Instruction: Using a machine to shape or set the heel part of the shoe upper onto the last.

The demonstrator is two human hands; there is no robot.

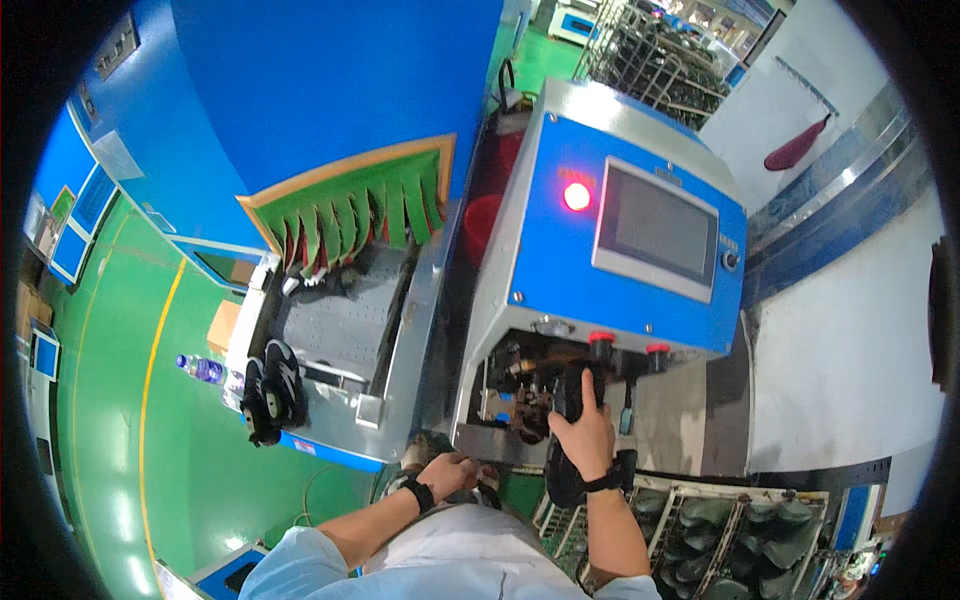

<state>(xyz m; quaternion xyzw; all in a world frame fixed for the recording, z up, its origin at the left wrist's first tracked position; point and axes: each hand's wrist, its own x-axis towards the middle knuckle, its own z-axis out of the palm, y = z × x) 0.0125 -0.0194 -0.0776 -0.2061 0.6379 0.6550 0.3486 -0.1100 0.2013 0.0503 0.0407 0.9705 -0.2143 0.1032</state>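
My right hand (588,437) grips a dark, long object that looks like a black shoe (566,478), held upright at the open front of a blue and grey machine (545,210). The index finger lies stretched along it and the thumb is on its left side. Its upper end reaches in among the machine's metal parts (528,408), below two red-topped knobs (601,342). My left hand (448,475) rests low in front of my body with its fingers curled; anything inside them is hidden. A dark band is on each wrist.
A conveyor (335,325) with a green strip curtain (350,220) stands left, a pair of black shoes (270,390) on its near corner. A bottle (203,369) is beyond them. At lower right is a rack (720,530) of dark shoe-shaped pieces. The machine has a screen (657,230) and lit red lamp (577,196).
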